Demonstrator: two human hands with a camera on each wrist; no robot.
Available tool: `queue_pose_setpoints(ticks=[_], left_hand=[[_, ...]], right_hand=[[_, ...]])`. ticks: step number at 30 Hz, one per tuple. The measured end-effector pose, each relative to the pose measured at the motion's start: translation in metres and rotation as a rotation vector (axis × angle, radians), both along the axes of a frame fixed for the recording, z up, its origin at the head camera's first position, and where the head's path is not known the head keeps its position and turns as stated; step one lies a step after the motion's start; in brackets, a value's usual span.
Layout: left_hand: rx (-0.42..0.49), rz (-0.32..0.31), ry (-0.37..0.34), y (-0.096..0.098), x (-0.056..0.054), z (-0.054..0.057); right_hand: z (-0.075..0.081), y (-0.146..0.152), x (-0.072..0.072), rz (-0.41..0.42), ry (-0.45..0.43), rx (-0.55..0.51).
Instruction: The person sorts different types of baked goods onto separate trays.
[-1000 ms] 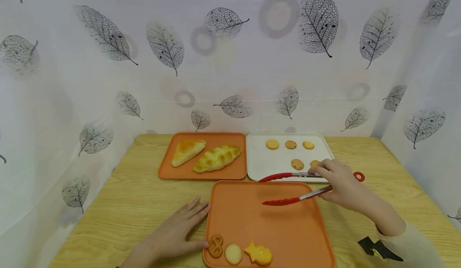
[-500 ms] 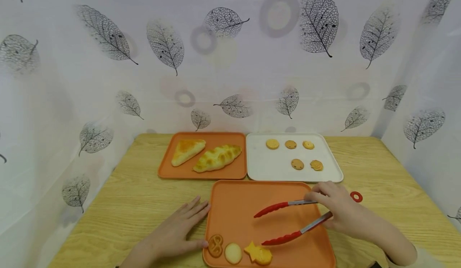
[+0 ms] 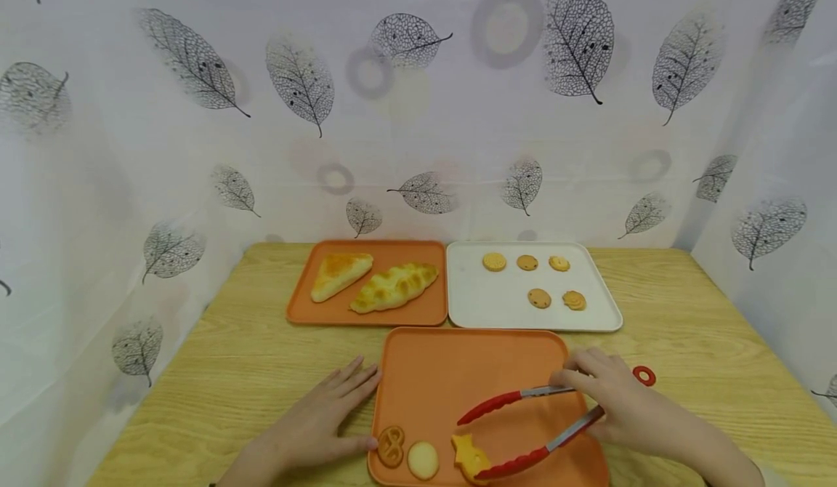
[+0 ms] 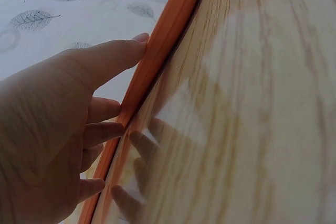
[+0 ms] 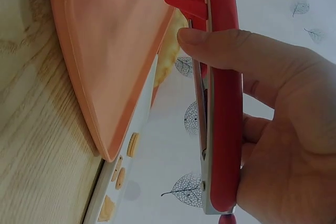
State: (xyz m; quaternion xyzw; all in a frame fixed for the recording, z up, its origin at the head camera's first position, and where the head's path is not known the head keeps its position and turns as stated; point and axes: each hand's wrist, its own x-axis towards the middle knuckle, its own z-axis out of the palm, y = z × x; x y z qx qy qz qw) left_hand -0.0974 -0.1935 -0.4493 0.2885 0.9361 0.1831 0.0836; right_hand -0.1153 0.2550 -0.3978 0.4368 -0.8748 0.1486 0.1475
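Observation:
My right hand (image 3: 608, 392) grips a pair of red-and-silver tongs (image 3: 556, 391), whose jaws are spread over the near orange tray (image 3: 425, 371). A yellow fish-shaped cookie (image 3: 468, 455) lies under them; the lower tip overlaps its right edge, and the upper tip is above and apart from it. Left of the fish are a round pale cookie (image 3: 423, 461) and a pretzel-shaped one (image 3: 391, 446). With fingers extended, my left hand (image 3: 320, 418) rests at the tray's left edge, thumb (image 4: 118, 56) against the rim. In the right wrist view, my thumb (image 5: 210, 43) lies across the tongs' red handle.
Behind stands a smaller orange tray (image 3: 302, 305) with a triangular bread (image 3: 340, 275) and a braided bread (image 3: 395, 288). Beside it a white tray (image 3: 484, 305) carries several small cookies. A leaf-printed curtain (image 3: 418, 131) surrounds the wooden table (image 3: 229, 341).
My right hand has brought the tongs down from near the white tray towards the fish-shaped cookie. That cookie has turned on the tray. My left hand has stayed in place.

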Motion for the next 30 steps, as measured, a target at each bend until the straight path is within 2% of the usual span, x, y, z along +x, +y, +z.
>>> queue_pose_setpoints(ticks=[12,19,30], left_hand=[[-0.001,-0.002,0.009,0.0,0.0,-0.001],[0.003,-0.007,0.028,0.001,0.0,0.001],[0.001,-0.002,0.006,0.0,0.0,-0.001]], right_hand=[[0.0,-0.001,0.003,-0.025,-0.018,0.03],[0.002,-0.003,-0.001,-0.087,0.042,0.034],[-0.004,-0.012,-0.003,-0.039,0.014,0.028]])
